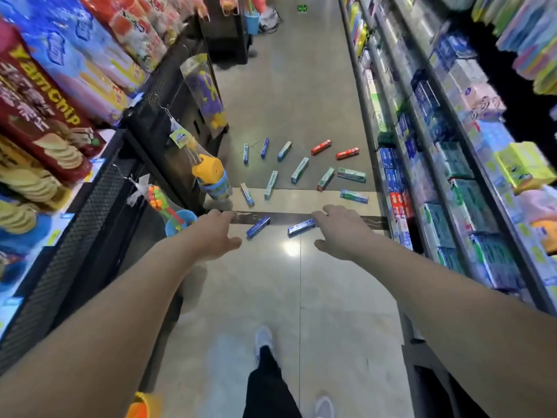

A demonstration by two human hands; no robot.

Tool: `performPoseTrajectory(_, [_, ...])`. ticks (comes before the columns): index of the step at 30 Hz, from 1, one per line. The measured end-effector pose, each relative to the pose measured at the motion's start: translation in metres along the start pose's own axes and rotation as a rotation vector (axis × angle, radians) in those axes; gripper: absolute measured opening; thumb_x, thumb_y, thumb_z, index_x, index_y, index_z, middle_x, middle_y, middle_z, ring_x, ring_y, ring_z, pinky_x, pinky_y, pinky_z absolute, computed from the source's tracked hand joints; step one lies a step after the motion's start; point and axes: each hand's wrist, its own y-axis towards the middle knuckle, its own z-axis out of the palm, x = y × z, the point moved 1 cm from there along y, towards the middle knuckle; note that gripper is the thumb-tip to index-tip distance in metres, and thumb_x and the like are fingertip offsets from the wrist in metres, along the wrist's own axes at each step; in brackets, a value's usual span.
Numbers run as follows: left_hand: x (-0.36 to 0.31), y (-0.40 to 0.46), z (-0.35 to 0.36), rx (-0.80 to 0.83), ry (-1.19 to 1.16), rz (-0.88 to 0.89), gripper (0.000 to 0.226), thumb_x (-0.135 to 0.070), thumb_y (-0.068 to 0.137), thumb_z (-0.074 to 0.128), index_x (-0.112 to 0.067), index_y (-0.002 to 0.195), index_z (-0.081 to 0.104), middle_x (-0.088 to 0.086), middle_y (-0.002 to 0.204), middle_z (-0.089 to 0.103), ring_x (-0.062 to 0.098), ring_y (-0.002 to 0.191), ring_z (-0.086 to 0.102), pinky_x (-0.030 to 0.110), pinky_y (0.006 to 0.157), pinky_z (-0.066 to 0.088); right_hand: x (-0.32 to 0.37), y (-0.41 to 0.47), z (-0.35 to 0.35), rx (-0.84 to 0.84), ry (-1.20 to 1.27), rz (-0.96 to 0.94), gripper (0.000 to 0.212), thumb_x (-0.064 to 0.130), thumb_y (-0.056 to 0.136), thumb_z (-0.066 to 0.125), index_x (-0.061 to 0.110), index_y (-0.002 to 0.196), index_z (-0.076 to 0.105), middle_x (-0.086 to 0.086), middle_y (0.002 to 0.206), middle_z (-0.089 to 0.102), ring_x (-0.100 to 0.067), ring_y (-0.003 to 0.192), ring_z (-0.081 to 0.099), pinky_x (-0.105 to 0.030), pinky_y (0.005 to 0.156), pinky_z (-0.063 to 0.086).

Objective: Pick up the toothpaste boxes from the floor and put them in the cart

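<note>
Left hand and right hand reach forward, palms down, fingers relaxed, holding nothing. Toothpaste boxes lie scattered on the floor beyond. Shelves flank right; a toy rack left.

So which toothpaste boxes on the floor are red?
Two red boxes, lying side by side at the far right of the scatter, near the right-hand shelf. Every other box is blue, green or whitish.
</note>
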Motion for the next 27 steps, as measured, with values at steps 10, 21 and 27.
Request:
performPoseTrajectory(10, [0.053,0.203,-0.056,0.088,0.007,0.037,0.071,-0.042,0.092,0.058,-0.012,0.150,0.029,0.011,0.147,0.037,0.029,0.133,0.039,0.040,0.109,0.036,-0.028,0.197,-0.017,0.056,0.021,0.055,0.053,0.046,0.091,0.057,0.019,0.135,0.043,-0.010,0.128,0.048,-0.031,0.117,0.045,-0.041,0.093,0.038])
performPoseTrajectory(21, [0.066,0.423,-0.050,0.182,0.052,0.027,0.073,-0.048,0.093,0.055,-0.013,0.150,0.027,0.015,0.149,0.035,0.034,0.132,0.041,0.044,0.106,0.040,-0.105,0.389,0.037,0.190,0.047,0.089,0.054,0.040,0.090,0.059,0.017,0.136,0.043,-0.012,0.127,0.049,-0.033,0.117,0.047,-0.042,0.094,0.039])
performPoseTrajectory(27, [0.075,0.523,0.011,0.222,0.000,-0.016,0.069,-0.046,0.089,0.060,-0.013,0.145,0.035,0.016,0.142,0.040,0.035,0.129,0.041,0.044,0.106,0.039,-0.143,0.478,0.109,0.270,0.027,0.063,0.047,0.029,0.087,0.059,0.016,0.130,0.047,-0.011,0.122,0.049,-0.032,0.114,0.047,-0.041,0.092,0.038])
